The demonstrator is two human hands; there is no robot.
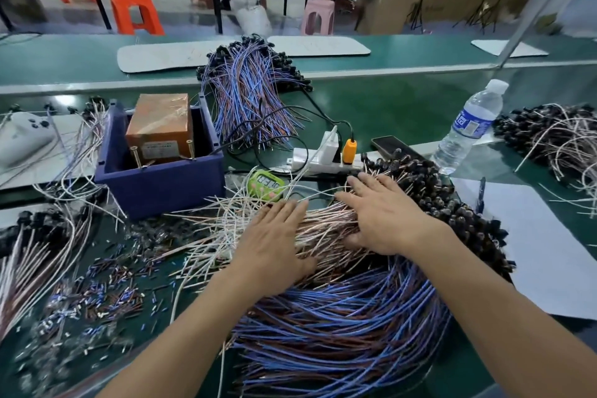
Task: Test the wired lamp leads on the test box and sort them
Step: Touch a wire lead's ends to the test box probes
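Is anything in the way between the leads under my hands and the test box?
Yes: the test box sits inside the blue bin, and the bin's front wall rises between it and the white-and-copper leads under the left hand and right hand. The green timer lies just right of that path.

Both hands lie flat on a heap of white-and-copper wired lamp leads point(323, 231) on the green bench point(397, 107). The left hand point(274, 245) and the right hand point(384, 220) press down side by side, fingers straight and slightly spread. Nearer the person, touching that heap, lies a curved heap of blue-and-brown leads point(342, 320). Behind the hands stand a small green digital timer point(266, 185) and a white power strip point(323, 162). To the left, a dark blue plastic bin point(161, 186) holds an orange-brown test box point(158, 126). A clear plastic water bottle point(468, 129) stands to the right.
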